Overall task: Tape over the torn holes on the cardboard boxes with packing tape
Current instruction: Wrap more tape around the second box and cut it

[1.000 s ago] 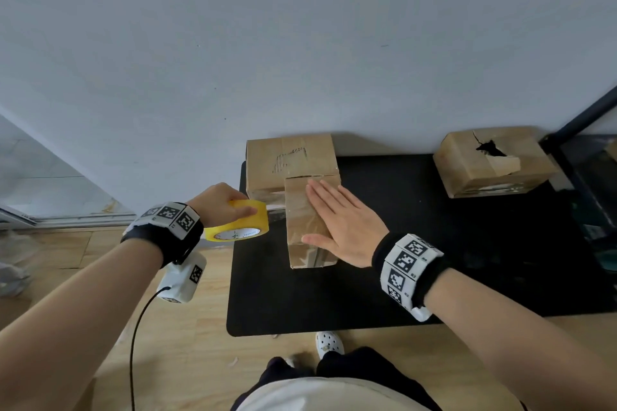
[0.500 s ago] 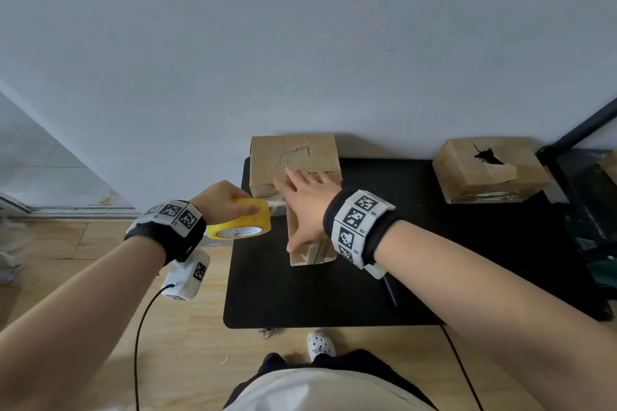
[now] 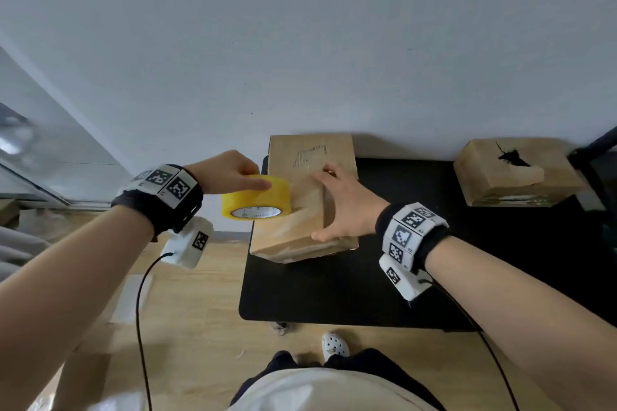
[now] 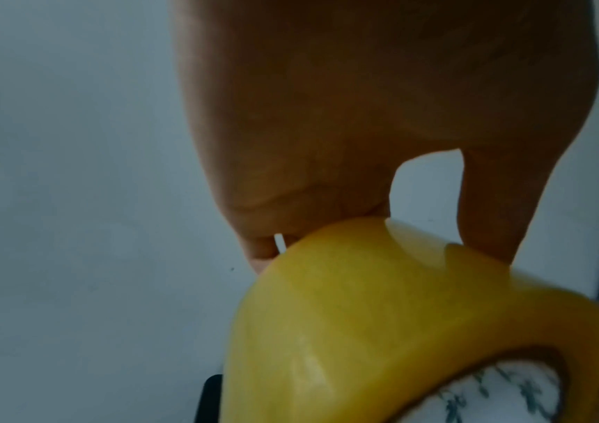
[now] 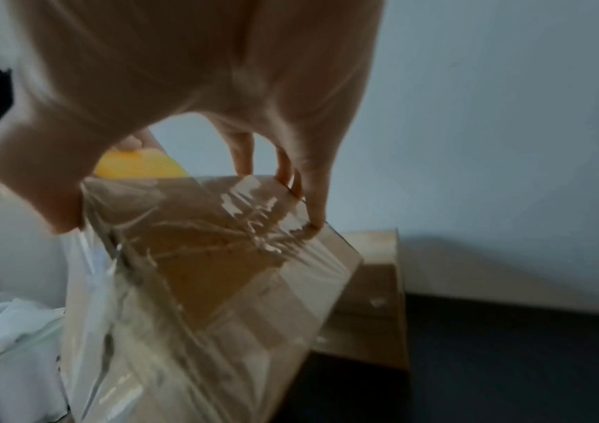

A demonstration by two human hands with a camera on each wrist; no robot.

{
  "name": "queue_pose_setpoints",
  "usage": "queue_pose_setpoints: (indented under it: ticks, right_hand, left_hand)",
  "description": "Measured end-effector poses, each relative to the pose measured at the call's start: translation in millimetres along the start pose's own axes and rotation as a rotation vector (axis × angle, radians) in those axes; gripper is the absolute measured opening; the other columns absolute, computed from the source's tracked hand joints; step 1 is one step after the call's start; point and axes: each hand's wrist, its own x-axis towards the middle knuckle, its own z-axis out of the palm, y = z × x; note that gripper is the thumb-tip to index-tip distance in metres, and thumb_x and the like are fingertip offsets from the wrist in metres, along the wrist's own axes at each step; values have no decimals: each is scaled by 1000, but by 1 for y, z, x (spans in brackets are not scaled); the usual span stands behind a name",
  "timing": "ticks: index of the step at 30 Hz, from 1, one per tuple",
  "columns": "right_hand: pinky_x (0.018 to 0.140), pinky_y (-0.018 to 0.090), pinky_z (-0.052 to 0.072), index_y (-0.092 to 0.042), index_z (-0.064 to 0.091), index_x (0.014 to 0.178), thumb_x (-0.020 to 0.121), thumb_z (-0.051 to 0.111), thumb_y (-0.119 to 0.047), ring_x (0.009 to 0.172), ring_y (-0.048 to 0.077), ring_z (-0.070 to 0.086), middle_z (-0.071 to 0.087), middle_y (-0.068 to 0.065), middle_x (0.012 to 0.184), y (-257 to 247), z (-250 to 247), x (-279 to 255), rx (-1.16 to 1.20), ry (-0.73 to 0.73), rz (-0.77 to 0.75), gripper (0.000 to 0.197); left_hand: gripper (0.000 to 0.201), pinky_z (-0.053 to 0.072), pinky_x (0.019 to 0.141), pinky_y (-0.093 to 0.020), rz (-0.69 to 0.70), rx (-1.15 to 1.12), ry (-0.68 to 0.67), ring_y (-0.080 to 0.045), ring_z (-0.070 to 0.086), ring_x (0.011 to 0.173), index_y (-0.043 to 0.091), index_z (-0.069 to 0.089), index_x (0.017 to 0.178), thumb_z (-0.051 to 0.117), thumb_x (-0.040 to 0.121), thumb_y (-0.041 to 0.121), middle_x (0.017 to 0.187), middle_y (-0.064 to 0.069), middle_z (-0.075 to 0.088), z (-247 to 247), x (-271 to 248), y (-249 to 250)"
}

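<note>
- The head camera is looking forward and down from above at the black table [image 3: 334, 297] against the wall.
- The left wrist camera is sitting very near the left hand [image 4: 381, 114], facing along it toward the yellow tape roll [image 4: 381, 329].
- The right wrist camera is looking closely along the right hand [image 5: 189, 63] at the taped cardboard box [image 5: 218, 286].
- All three views are sharing the roll.

Surroundings: wall, table, floor, footwear

A black table [image 3: 350, 294] occupies the centre and right of the frame, against a plain pale wall [image 3: 300, 43]. Light wood flooring [image 3: 200, 327] lies at lower left. A white perforated clog [image 3: 335, 345] shows at bottom centre, just below the table edge.
</note>
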Motion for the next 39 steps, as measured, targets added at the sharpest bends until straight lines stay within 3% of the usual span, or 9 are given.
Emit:
queue_pose_setpoints:
  ticks: [9, 12, 17, 23, 26, 29, 32, 35, 39]
  right_hand:
    - [109, 34, 37, -25, 13, 150, 59, 86, -47, 132, 17, 36, 1, -16, 148, 57, 36, -30, 159, 15, 73, 119]
    - [105, 33, 42, -27, 8, 151, 60, 85, -47, 129, 18, 40, 0, -18, 147, 71, 42, -33, 149, -21, 92, 121]
    - [109, 36, 38, -25, 5, 151, 63, 83, -46, 137, 20, 32, -6, -15, 152, 88, 52, -31, 97, -66, 98, 120]
    - [115, 26, -7, -16, -4, 153, 59, 76, -66, 147, 14, -7, -14, -1, 159, 83, 62, -17, -103, -43, -41, 133]
    - [115, 27, -9, -18, -6, 153, 59, 75, -68, 147, 14, -9, -14, 0, 160, 81, 63, -11, -106, -63, -39, 134]
    - [114, 25, -9, -14, -6, 152, 61, 76, -66, 147, 16, -4, -6, 2, 160, 81, 63, -11, -128, -50, -19, 133]
    - [112, 23, -7, -12, -3, 152, 64, 77, -61, 147, 17, 0, 1, 3, 160, 78, 64, -14, -125, -21, 2, 129]
    - [112, 23, -4, -14, -3, 152, 64, 77, -59, 147, 17, 2, 2, 2, 159, 78, 64, -14, -125, -20, 12, 128]
    - [114, 25, 2, -16, -1, 152, 62, 78, -59, 146, 17, 5, 3, 1, 159, 79, 64, -12, -129, -37, 23, 128]
  left_hand:
    - [60, 41, 69, -34, 61, 112, -152, -19, 50, 74, 1, 65, 90, 46, 69, 54, 89, -18, 62, 16, 20, 48]
    - [52, 46, 74, -36, 62, 120, -194, -23, 56, 82, 6, 65, 91, 50, 73, 52, 91, -14, 63, 27, 28, 60]
    - [15, 40, 65, -20, 90, 106, -203, -15, 53, 77, 17, 60, 88, 57, 89, 32, 82, 1, 58, 45, 40, 73]
    - [17, 42, 68, -20, 94, 33, -197, -14, 53, 79, 17, 63, 96, 60, 87, 32, 87, 1, 60, 54, 45, 75]
    - [24, 40, 66, -17, 65, -5, -154, -10, 52, 78, 19, 58, 98, 64, 84, 38, 86, 8, 56, 55, 47, 67]
    - [38, 34, 62, -22, 4, -117, -174, -10, 46, 68, 15, 55, 81, 65, 72, 51, 73, 6, 49, 54, 45, 58]
    - [34, 34, 72, -26, -51, -362, -223, -14, 47, 71, 10, 60, 74, 62, 65, 43, 70, 3, 52, 50, 40, 47]
    - [50, 37, 86, -37, -51, -394, -274, -18, 53, 83, 2, 65, 88, 66, 60, 43, 83, -4, 58, 46, 37, 36]
    - [69, 34, 78, -33, -38, -292, -302, -18, 48, 78, -5, 60, 92, 66, 53, 52, 80, -7, 53, 43, 37, 35]
